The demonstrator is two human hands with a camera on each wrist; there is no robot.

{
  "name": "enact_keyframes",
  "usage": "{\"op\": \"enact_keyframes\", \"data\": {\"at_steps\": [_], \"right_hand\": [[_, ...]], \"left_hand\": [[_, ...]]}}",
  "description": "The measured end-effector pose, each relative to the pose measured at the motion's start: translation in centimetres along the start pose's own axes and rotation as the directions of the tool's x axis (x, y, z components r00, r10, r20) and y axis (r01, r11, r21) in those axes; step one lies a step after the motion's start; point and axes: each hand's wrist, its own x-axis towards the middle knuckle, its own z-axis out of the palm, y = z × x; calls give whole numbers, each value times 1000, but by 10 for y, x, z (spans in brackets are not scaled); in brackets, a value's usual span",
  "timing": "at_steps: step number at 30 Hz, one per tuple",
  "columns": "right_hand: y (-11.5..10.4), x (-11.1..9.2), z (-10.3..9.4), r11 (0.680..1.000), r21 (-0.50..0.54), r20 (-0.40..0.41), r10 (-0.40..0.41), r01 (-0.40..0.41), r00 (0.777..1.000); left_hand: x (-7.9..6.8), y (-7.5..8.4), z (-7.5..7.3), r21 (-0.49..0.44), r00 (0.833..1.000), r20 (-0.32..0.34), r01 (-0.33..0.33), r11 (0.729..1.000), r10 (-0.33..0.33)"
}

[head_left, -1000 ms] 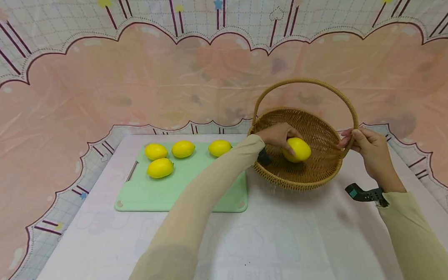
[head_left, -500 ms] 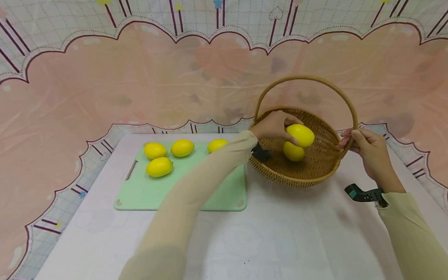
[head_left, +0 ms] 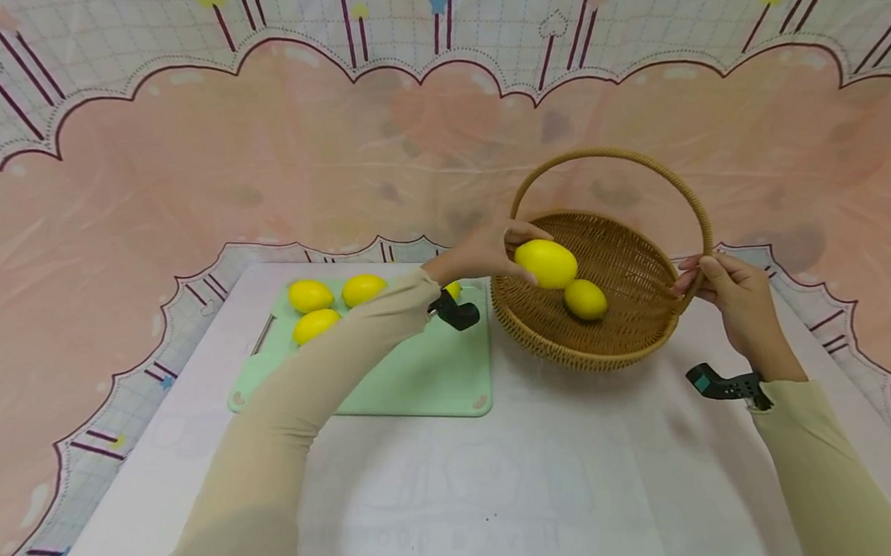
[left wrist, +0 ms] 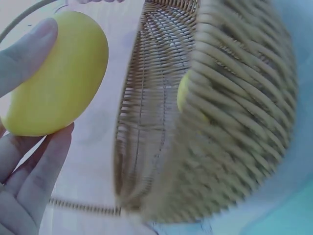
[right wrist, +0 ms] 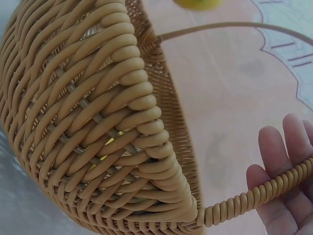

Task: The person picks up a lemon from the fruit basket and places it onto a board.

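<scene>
My left hand point(head_left: 482, 251) pinches a lemon point(head_left: 545, 264) between thumb and fingers, above the left rim of a brown wicker basket point(head_left: 634, 319). In the left wrist view the held lemon point(left wrist: 63, 73) is outside the basket's woven wall point(left wrist: 234, 107). A second lemon point(head_left: 585, 300) lies inside the basket, mostly hidden by the wall in that view. My right hand point(head_left: 738, 298) holds the base of the basket's arched handle point(head_left: 612, 153) at the right side. In the right wrist view, fingers point(right wrist: 274, 152) curl around the wrapped handle point(right wrist: 244, 200).
A green cutting board point(head_left: 420, 387) lies left of the basket on the white table point(head_left: 455, 493). Several lemons point(head_left: 310, 295) rest on it, some partly covered by my left arm. Behind the table hangs a pink patterned cloth point(head_left: 336, 167).
My left hand has lifted its lemon up from inside the basket and moved left to the rim. The lemon lying in the basket has come into view. My right hand has stayed at the handle.
</scene>
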Motion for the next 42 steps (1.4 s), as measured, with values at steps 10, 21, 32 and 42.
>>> {"op": "enact_keyframes", "data": {"at_steps": [10,21,32,42], "right_hand": [[1,0,-1,1000,-3,4,-1,1,1000],[1,1,-2,1000,-7,-2,3,-3,1000],[3,1,-3,1000,-15,-2,1,-1,1000],[2,1,-3,1000,2,5,-4,4,1000]], "left_hand": [[-66,-42,-31,-73,983,-151,98,993,-108],[-110,-88,-27,-114,946,-241,192,975,-215],[-116,-113,2,-93,924,-229,293,952,-307],[-111,-122,19,63,942,-200,286,956,-268]]}}
